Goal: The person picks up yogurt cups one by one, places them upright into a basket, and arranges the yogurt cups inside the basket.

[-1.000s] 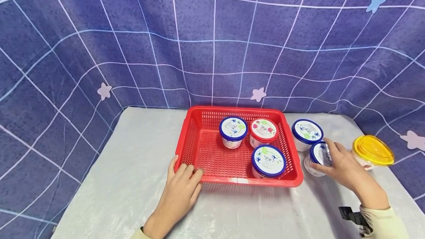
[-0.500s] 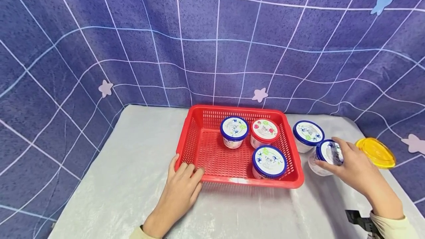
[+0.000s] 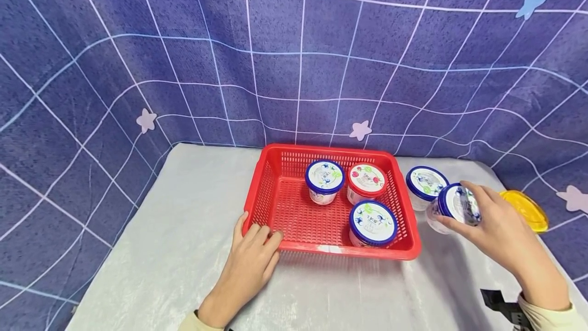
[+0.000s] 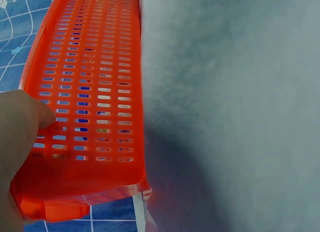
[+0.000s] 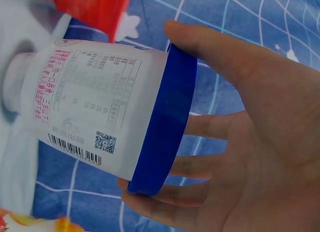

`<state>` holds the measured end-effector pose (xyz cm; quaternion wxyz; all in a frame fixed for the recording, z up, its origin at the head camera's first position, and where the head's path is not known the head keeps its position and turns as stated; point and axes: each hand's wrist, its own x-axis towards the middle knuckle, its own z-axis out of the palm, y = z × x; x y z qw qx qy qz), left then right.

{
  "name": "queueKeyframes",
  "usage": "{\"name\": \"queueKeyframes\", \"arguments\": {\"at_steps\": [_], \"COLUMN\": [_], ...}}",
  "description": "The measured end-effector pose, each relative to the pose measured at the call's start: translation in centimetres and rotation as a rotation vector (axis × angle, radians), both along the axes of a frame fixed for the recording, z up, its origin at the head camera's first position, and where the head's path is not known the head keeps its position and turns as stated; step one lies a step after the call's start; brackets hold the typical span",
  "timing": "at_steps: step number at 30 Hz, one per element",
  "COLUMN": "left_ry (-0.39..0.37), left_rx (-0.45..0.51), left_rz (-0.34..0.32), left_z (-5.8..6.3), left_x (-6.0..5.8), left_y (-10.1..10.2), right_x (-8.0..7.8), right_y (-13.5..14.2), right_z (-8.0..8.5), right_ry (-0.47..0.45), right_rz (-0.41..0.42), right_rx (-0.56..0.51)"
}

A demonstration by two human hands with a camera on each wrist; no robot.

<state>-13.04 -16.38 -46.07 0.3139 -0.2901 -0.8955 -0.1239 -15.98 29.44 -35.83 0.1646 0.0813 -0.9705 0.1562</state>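
Farther right of the red basket [image 3: 381,253] than a second ago, your blue-lidded tub [image 3: 456,201] is now leaning over, and your right hand [image 3: 503,236] is pinching it round the lid's edge. You're trusting that lid: if it's seated loosely, the cup could be dropping away. Just right of the basket, the neighbouring tub [image 3: 426,182] is standing close, so a low swing could be toppling it; whether they're touching, you can't tell. Your left hand [image 3: 251,259] is gripping the basket's near-left corner; tugging there could be skewing its position.
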Motion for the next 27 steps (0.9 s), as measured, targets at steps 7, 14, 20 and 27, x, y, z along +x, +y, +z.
{"name": "queueKeyframes", "arguments": {"at_steps": [7, 14, 20, 27], "left_ry": [-0.014, -0.017, -0.016, -0.002], "left_rx": [0.0, 0.004, -0.01, -0.01], "left_rz": [0.005, 0.004, 0.006, 0.005], "left_z": [-0.1, -0.1, 0.0, 0.1], "left_x": [0.1, 0.2, 0.1, 0.0], "left_y": [-0.1, -0.1, -0.1, 0.0], "right_x": [-0.3, -0.5, -0.4, -0.2], "right_y": [-1.1, -3.1, -5.3, -8.1], "right_z": [1.9, 4.0, 5.0, 4.9], "right_ry": [0.106, 0.14, 0.119, 0.133], "right_rz": [0.068, 0.093, 0.115, 0.221], "right_rx": [-0.004, -0.026, -0.008, -0.02]}}
